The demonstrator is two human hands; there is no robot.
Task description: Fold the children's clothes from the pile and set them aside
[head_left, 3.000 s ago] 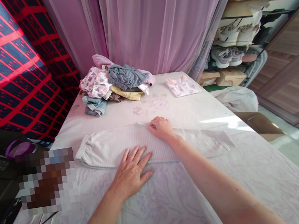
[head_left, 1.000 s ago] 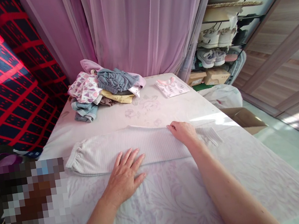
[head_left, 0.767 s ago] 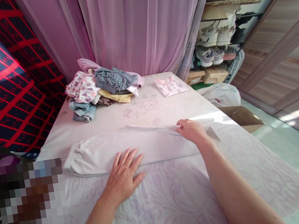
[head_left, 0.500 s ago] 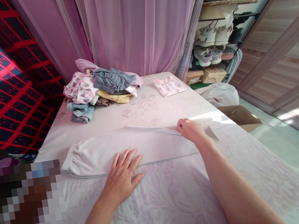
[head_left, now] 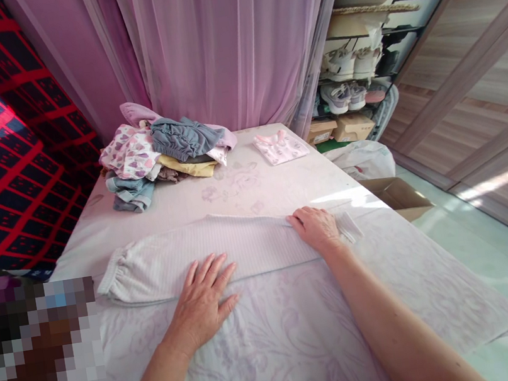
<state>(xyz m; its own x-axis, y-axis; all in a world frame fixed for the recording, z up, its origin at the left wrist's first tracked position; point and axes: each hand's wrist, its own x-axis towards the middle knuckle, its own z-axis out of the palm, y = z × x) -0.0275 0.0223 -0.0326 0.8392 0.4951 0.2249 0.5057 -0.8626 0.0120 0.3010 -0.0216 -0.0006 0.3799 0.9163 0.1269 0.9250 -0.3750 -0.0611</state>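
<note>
Risk of bunching: pale ribbed trousers [head_left: 243, 243] lying flat across tabletop [head_left: 306, 348], left hand [head_left: 200, 297] open, fingers spread on near edge, right hand [head_left: 317, 229] flat, palm down by cuff, nothing gripped, so likely creasing or skew under uneven sideways pressure.

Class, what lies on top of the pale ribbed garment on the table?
On the ribbed garment, the left hand lies across the near edge, the right hand near the right end; fabric beneath them is hidden.
</note>
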